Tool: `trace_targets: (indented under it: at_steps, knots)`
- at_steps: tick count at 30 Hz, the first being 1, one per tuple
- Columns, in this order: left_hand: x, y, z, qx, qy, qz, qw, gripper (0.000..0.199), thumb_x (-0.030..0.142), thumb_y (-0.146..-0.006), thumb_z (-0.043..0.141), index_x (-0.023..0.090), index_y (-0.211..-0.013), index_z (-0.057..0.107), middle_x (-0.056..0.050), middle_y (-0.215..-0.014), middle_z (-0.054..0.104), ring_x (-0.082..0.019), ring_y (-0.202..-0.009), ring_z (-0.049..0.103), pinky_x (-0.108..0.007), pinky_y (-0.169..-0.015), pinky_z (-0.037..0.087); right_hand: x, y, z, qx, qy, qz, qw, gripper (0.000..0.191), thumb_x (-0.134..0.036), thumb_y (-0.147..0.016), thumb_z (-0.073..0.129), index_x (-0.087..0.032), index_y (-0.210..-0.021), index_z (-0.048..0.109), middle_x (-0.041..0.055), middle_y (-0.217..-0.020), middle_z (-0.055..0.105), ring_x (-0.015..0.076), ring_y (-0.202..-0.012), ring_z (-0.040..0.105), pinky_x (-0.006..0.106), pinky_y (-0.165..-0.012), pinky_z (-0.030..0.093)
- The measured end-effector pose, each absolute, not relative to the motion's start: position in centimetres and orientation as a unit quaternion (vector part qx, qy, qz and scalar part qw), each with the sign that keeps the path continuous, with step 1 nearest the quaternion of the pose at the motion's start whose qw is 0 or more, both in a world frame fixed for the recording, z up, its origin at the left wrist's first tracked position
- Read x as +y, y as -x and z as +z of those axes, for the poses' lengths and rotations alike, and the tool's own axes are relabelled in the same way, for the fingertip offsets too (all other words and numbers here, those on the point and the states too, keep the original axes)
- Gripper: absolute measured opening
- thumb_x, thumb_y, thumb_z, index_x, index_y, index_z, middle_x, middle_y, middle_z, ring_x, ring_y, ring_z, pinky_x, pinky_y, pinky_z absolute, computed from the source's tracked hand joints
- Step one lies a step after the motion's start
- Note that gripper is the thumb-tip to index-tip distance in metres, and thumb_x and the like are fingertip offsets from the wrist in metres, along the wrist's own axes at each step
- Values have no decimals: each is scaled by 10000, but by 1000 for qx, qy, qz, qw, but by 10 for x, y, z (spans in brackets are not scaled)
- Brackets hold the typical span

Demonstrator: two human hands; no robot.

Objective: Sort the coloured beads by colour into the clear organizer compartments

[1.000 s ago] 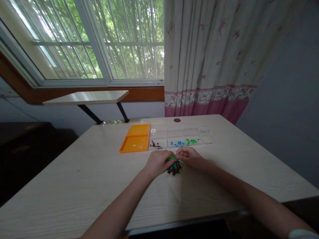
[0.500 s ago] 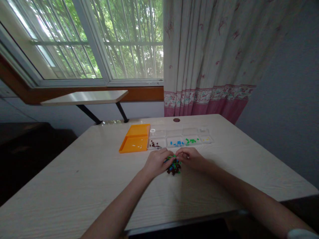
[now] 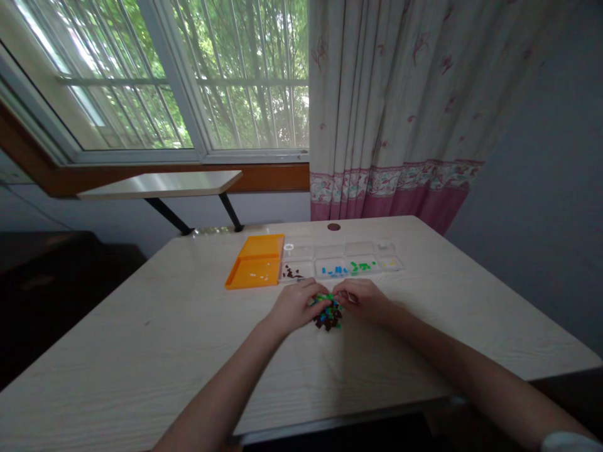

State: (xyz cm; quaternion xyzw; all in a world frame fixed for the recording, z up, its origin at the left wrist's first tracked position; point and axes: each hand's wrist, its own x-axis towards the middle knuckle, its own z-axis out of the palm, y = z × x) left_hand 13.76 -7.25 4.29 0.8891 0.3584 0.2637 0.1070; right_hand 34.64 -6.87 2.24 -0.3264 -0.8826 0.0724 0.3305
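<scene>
A small model of tiny building bricks (image 3: pixel 328 319), in dark brown, green and blue, is between my hands just above or on the table; I cannot tell which. My left hand (image 3: pixel 298 306) is closed on its left side, with the thumb across the front. At the model's upper right, my right hand (image 3: pixel 362 300) has its fingers curled and the fingertips pinched together against the green part. Whatever the right fingertips hold is too small and hidden to make out.
Behind my hands lies an open orange box (image 3: pixel 260 246) with a few white pieces in it. Beside it, clear open boxes (image 3: pixel 330 251) hold loose brown, blue, green and yellow bricks. A raised shelf (image 3: pixel 164 182) stands at the table's back left. The table's front edge (image 3: pixel 348 414) is close to me.
Both hands stay in nearly the same place around the model. The right fingers have shifted very slightly at its upper edge.
</scene>
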Motion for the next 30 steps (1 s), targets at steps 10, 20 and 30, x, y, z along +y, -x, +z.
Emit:
trace_targets:
  at_steps: [10,20,30]
  knots:
    - [-69,-124,52,340,-915,145,162,182,338,-673,636,176,-751,604,1,-689,548,-118,-635,499,-197,-571,366,-59,-372,38,-796,420,-3,436,194,-301,-819,479,-192,-850,636,38,-674,621,126,-602,545,242,-623,415]
    - [-70,-128,49,340,-917,119,170,71,233,-702,595,191,-759,599,-1,-769,560,-109,-665,511,-185,-577,366,-59,-376,41,-785,408,-67,462,159,-252,-819,493,-171,-852,625,30,-642,608,117,-565,531,240,-591,415]
    - [-72,-134,48,338,-861,244,292,51,179,-702,567,150,-731,597,11,-668,541,-78,-571,454,-169,-508,337,-38,-397,35,-765,510,-36,391,198,-301,-824,463,-186,-872,616,28,-715,608,131,-608,527,241,-587,392]
